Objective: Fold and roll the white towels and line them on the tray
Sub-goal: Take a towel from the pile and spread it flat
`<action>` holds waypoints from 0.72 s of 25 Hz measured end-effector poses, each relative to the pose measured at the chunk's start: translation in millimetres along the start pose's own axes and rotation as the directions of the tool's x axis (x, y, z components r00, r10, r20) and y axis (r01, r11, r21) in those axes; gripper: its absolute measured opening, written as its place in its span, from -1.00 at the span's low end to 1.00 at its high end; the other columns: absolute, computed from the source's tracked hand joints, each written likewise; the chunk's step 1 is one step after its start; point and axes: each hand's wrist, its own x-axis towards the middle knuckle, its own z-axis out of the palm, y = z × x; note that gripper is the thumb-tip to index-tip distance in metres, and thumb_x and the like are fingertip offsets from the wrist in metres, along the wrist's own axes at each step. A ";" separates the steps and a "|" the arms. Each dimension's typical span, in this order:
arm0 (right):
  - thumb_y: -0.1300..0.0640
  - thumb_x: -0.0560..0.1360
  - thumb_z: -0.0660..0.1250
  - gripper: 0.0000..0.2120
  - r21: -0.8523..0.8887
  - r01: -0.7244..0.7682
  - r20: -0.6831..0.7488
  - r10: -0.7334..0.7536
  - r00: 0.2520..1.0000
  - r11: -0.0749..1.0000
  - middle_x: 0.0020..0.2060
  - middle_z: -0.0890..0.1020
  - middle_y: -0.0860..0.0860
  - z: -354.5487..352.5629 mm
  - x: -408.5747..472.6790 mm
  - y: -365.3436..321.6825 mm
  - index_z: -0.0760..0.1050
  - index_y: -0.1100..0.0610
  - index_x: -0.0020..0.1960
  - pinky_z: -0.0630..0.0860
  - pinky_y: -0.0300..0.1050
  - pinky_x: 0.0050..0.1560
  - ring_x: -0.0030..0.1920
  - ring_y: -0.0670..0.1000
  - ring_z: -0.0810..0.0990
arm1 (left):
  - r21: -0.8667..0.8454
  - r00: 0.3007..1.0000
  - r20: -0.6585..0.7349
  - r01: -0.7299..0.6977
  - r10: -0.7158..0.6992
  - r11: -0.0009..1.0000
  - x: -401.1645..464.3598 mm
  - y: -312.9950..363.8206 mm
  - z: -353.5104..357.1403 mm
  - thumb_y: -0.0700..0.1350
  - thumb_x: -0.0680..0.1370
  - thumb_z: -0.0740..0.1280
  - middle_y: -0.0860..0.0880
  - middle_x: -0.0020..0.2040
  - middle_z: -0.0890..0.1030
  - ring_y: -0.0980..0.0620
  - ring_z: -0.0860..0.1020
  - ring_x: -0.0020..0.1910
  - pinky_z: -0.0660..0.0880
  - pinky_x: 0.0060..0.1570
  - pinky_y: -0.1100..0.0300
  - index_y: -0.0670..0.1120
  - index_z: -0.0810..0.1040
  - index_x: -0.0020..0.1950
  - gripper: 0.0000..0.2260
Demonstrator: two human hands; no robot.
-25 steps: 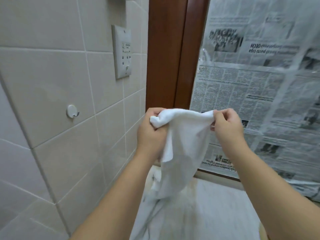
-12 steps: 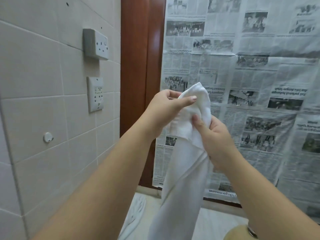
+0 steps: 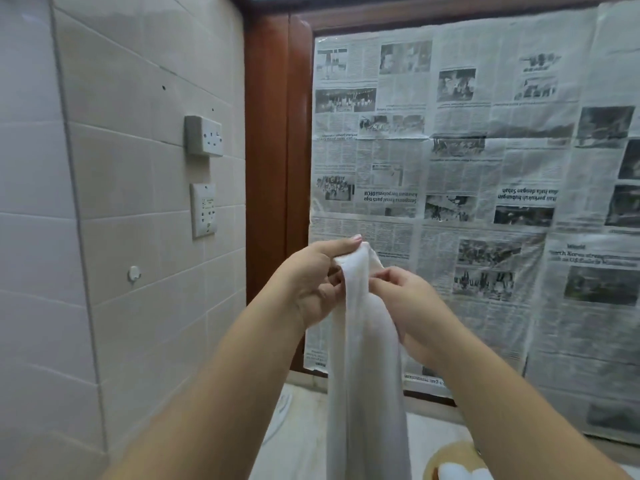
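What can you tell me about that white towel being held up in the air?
The white towel is plain, soft-looking cloth, gathered into a long narrow strip that hangs straight down from the hands and runs out of the bottom of the picture. Its top end is bunched and pinched between the left hand and the right hand, in front of a newspaper-covered window. Nothing else visibly touches it.
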 end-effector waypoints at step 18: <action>0.08 0.55 0.40 -0.76 -0.119 -0.161 0.082 0.172 0.982 0.980 -0.08 0.76 0.17 19.2 -57.4 10.4 0.65 0.21 0.12 0.59 0.08 -0.10 -0.10 0.18 0.73 | 0.546 0.998 -0.014 0.066 -0.069 0.835 -76.8 8.8 -82.3 -0.30 0.62 0.28 -0.17 -0.13 0.71 -0.05 0.68 -0.23 0.63 -0.22 0.09 -0.28 0.70 0.04 -0.81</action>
